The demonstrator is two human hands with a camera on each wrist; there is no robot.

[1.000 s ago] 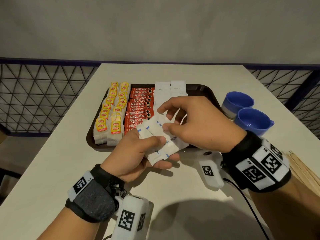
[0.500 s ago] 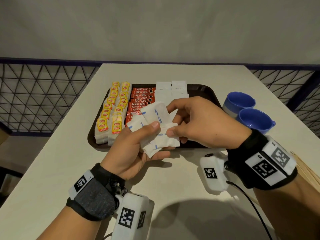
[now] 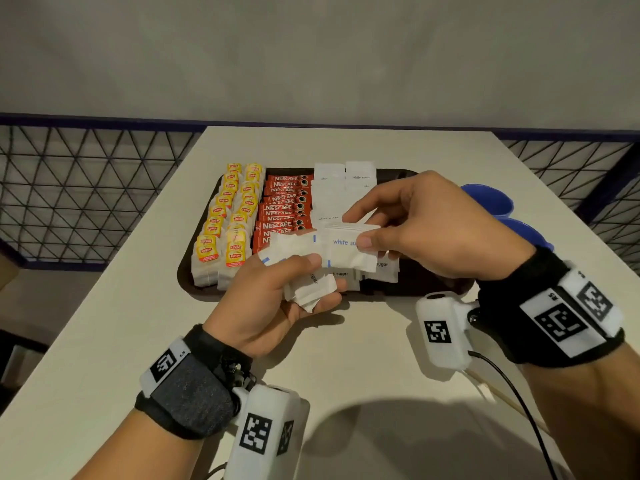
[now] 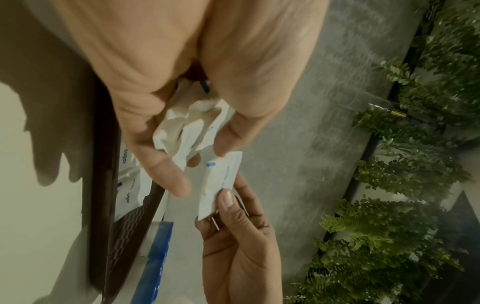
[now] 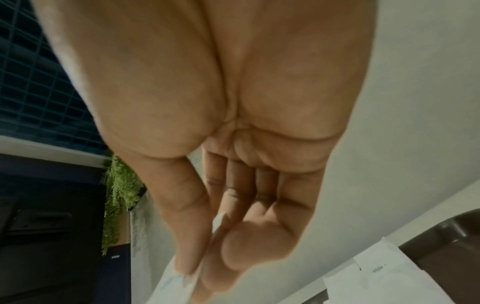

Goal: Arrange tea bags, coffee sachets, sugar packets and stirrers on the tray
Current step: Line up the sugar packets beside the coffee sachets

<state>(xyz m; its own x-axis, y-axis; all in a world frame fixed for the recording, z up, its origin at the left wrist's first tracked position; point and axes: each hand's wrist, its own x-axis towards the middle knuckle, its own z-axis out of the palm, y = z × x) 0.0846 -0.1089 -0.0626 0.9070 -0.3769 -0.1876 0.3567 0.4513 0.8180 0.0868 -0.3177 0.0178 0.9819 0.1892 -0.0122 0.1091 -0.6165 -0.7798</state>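
Note:
My left hand (image 3: pixel 294 271) grips a crumpled bunch of white sugar packets (image 3: pixel 304 285) just above the near edge of the dark brown tray (image 3: pixel 187 278). My right hand (image 3: pixel 367 237) pinches one white sugar packet (image 3: pixel 346 247) between thumb and fingers, level with the bunch. The left wrist view shows that packet (image 4: pixel 221 185) drawn out of the bunch (image 4: pixel 187 131). On the tray lie two rows of yellow tea bags (image 3: pixel 228 223), a row of red coffee sachets (image 3: pixel 284 209) and sugar packets (image 3: pixel 346 174) laid flat. Wooden stirrers (image 3: pixel 512 403) lie on the table under my right forearm.
Two blue cups (image 3: pixel 491 202) stand on the table right of the tray, partly hidden by my right hand. The white table (image 3: pixel 104 323) ends at a wire mesh railing (image 3: pixel 86 188) on both sides. A cable (image 3: pixel 519 403) runs from my right wrist camera.
Both hands have risen and moved forward over the tray's near edge. The right hand has drawn one sugar packet to the right, out of the bunch in the left hand.

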